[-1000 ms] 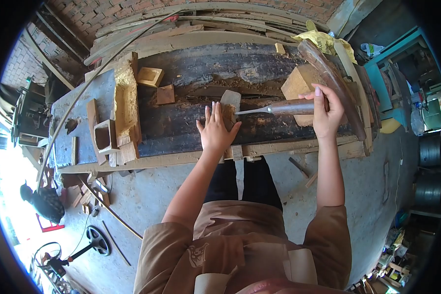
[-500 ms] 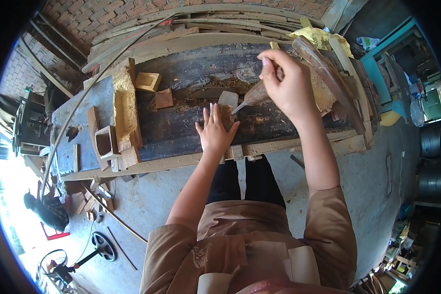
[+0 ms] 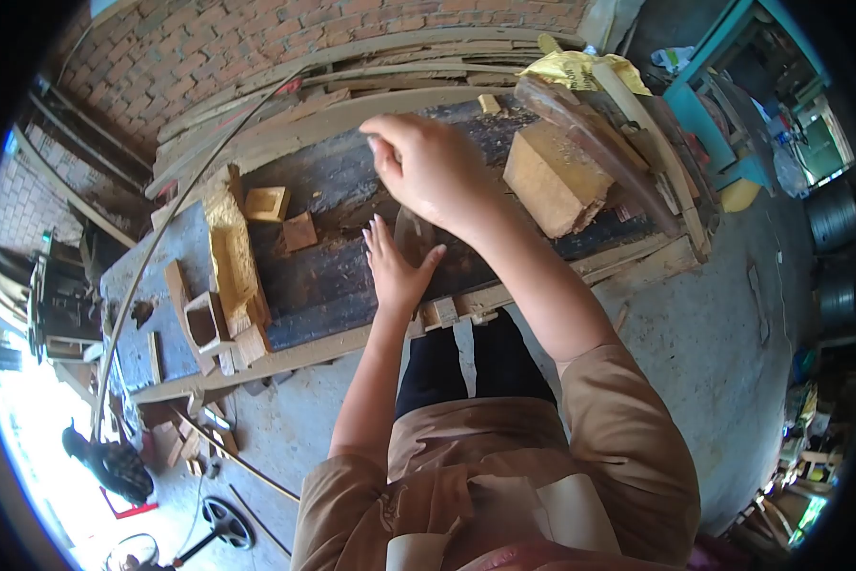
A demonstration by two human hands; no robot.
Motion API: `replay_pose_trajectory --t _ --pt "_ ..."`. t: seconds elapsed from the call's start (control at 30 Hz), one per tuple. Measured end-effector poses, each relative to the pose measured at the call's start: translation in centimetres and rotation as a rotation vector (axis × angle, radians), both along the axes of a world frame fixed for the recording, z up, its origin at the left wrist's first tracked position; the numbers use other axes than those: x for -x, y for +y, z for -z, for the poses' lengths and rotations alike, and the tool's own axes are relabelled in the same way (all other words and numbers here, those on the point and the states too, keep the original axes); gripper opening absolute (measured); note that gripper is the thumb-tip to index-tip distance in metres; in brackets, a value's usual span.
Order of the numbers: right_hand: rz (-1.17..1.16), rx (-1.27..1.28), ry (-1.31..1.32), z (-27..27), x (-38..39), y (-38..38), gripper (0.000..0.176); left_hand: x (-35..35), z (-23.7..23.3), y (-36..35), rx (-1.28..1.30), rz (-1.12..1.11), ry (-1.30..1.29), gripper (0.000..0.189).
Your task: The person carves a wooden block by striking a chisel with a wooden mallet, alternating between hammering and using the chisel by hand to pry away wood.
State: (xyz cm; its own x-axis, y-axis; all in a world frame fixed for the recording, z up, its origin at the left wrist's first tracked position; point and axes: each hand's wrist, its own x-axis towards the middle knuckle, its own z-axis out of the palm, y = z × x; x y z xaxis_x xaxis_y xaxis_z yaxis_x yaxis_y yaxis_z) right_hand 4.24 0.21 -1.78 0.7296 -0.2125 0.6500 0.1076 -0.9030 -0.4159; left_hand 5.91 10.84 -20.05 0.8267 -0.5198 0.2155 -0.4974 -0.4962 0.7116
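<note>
My left hand (image 3: 397,276) lies on the dark workbench top (image 3: 323,281), fingers stretched out and thumb apart. Above and just right of it, my right hand (image 3: 433,171) is closed and palm down. Below the right hand shows part of a tapered brown tool (image 3: 413,234), close beside the left thumb; its narrow tip and its exact kind cannot be made out. The right fingers are curled around its upper end, mostly out of sight. A small square of wood (image 3: 299,231) and a shallow wooden box (image 3: 268,203) rest to the left of both hands.
A large wooden block (image 3: 554,179) sits at the right, with a dark curved wooden piece (image 3: 599,143) leaning across it. Leftward are a hollowed wooden piece (image 3: 228,247) and an open wooden box (image 3: 202,322). Long boards (image 3: 371,81) line the brick wall.
My right hand has swung left with the tapered tool, which now stands steeper and is largely covered. The view has shifted, and the large block is uncovered. My left hand stays flat.
</note>
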Motion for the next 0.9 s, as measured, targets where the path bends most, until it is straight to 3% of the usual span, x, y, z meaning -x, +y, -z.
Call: replay_pose_trajectory --t 0.03,0.1,0.13,0.17,0.23,0.27,0.3,0.33,0.37,0.43,0.47,0.5,0.57,0.6,0.67,0.7,0.77,0.9 --pt "0.016 -0.045 0.001 -0.2 0.3 0.2 0.012 -0.7 -1.4 -0.4 0.161 0.067 -0.086 0.102" --pt "0.047 -0.068 0.079 -0.4 0.9 0.2 0.019 -2.3 -5.0 -1.4 0.436 0.283 0.018 0.089" --pt "0.041 -0.056 0.081 -0.2 1.0 0.2 0.021 -1.5 -9.1 -1.8 0.601 0.355 0.115 0.073" --pt "0.033 -0.043 0.085 -0.1 1.2 0.2 0.024 -2.5 -9.1 -2.6 0.612 0.349 0.005 0.062" --pt "0.022 -0.093 0.152 0.1 1.8 0.1 0.031 -2.7 -12.8 -3.1 0.537 0.397 0.190 0.046" --pt "0.056 0.015 0.089 0.4 2.0 -0.2 0.034 -2.9 -12.8 -3.8 0.602 0.405 0.091 0.032" --pt "0.091 0.123 0.026 0.4 2.2 -0.5 0.036 -2.5 -13.2 -4.5 0.606 0.418 0.087 0.032" --pt "0.053 0.034 0.180 -0.3 2.8 -1.0 0.049 -1.7 -13.6 -5.5 0.708 0.375 0.036 0.029" --pt "0.069 0.035 0.171 -0.1 3.0 -2.0 0.049 -1.2 -13.9 -6.2 0.809 0.335 -0.012 0.025" --pt "0.020 0.039 0.096 0.4 3.6 -4.5 0.056 -2.1 -12.3 -6.3 0.708 0.385 -0.010 0.024" --pt "-0.020 -0.197 0.149 -0.1 4.8 -6.2 0.059 -1.9 -12.2 -6.2 0.710 0.353 0.066 0.022" --pt "0.207 -0.077 0.093 1.3 4.8 -8.8 0.058 -1.6 -12.9 -6.1 0.716 0.317 0.140 0.020" --pt "0.444 -0.181 0.269 1.3 6.5 -13.6 0.062 -2.0 -12.5 -6.1 0.776 0.304 0.086 0.017" --pt "0.725 0.054 0.368 3.5 6.9 -16.6 0.064 -2.2 -12.5 -5.9 0.768 0.295 0.151 0.018" --pt "0.990 0.207 0.638 2.7 9.5 -17.1 0.064 -2.4 -12.2 -5.6 0.756 0.291 0.210 0.019" --pt "0.992 0.206 0.632 2.7 10.3 -17.6 0.064 -2.6 -11.9 -5.7 0.760 0.297 0.193 0.019" --pt "0.811 0.049 0.876 2.9 11.9 -18.7 0.064 -2.6 -11.8 -5.8 0.762 0.302 0.174 0.019" --pt "0.699 0.094 0.863 3.5 12.4 -19.8 0.057 -0.9 -12.6 -6.6 0.690 0.351 0.153 0.020"
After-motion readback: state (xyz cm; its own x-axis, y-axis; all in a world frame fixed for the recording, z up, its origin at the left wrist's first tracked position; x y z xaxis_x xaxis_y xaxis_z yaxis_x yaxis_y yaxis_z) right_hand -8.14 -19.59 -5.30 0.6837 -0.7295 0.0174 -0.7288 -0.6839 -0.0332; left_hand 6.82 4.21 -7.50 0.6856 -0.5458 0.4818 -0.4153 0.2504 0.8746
